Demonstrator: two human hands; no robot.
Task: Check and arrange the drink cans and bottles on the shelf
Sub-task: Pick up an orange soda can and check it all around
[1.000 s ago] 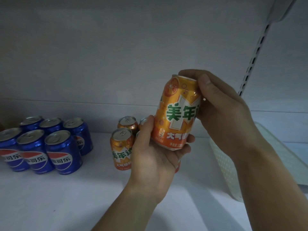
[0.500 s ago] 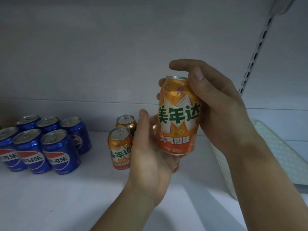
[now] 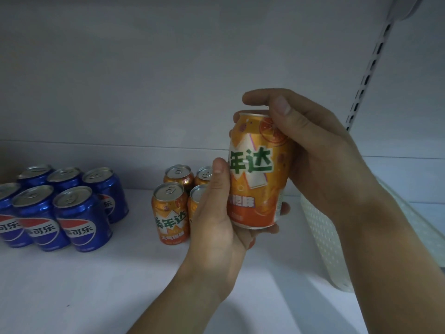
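An orange drink can (image 3: 258, 172) with green lettering is held upright above the white shelf (image 3: 96, 285). My right hand (image 3: 320, 153) grips its top and right side, thumb on the upper front. My left hand (image 3: 216, 225) cups its bottom and left side, thumb up along the label. Behind my left hand a group of orange cans (image 3: 171, 213) stands on the shelf, partly hidden. A cluster of several blue cola cans (image 3: 79, 218) stands at the left.
A white perforated basket (image 3: 322, 237) lies at the right, behind my right forearm. A slotted metal upright (image 3: 366, 75) runs up the back wall at the right. The shelf's back panel (image 3: 144, 92) is plain white.
The held can went from tilted to upright and turned about its axis, so the label now shows further round. My right thumb shifted up to the can's top front.
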